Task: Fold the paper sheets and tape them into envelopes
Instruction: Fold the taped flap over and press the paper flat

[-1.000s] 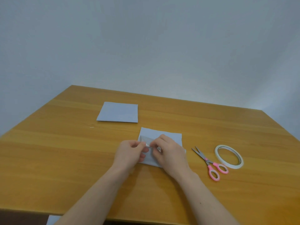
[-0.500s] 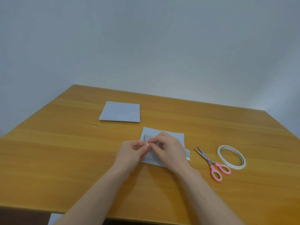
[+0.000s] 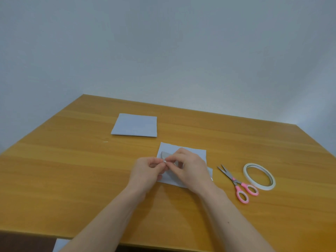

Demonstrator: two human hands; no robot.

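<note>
At surface centre, the left hand (image 3: 148,170) and right hand (image 3: 189,169) are pinching a small tape piece (image 3: 165,160) over the folded sheet (image 3: 192,152); likely peeling it, sticking it down next. Tape roll (image 3: 259,176) is lying at three o'clock.

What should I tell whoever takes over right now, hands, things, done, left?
Left hand and right hand: both pinch a small tape piece above the near sheet.
Near sheet: folded, mid-table, under the hands.
Far sheet: folded, lying flat, further back; whether it is taped cannot be told.
Scissors and tape roll: to the right.
Left: stick the tape piece down, finish the envelope.
</note>
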